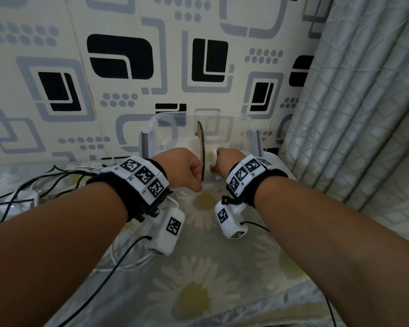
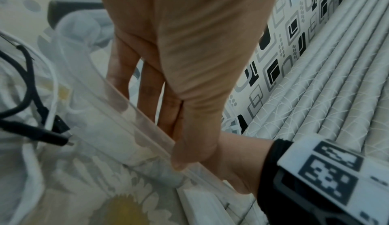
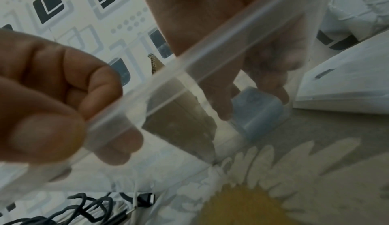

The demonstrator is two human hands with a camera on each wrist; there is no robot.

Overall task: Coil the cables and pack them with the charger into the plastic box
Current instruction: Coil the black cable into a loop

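Both hands work at the plastic box (image 1: 246, 123): our left hand (image 1: 183, 169) pinches its near rim, our right hand (image 1: 226, 161) lowers the charger (image 3: 255, 110) inside; uncoiled cables (image 1: 45, 182) lie left, nearer the left hand.

A wall covering (image 1: 128, 67) printed with black and grey rounded squares and clusters of grey dots on a cream ground is filling the upper part of the head view, with faint seams running across it. A pale grey pleated curtain (image 1: 364, 114) with a fine crossing-line pattern is hanging down the right side, meeting the wall at the corner. Below, a cloth (image 1: 198, 291) printed with large white daisies with yellow centres is covering the surface. Soft, even light is falling over everything.
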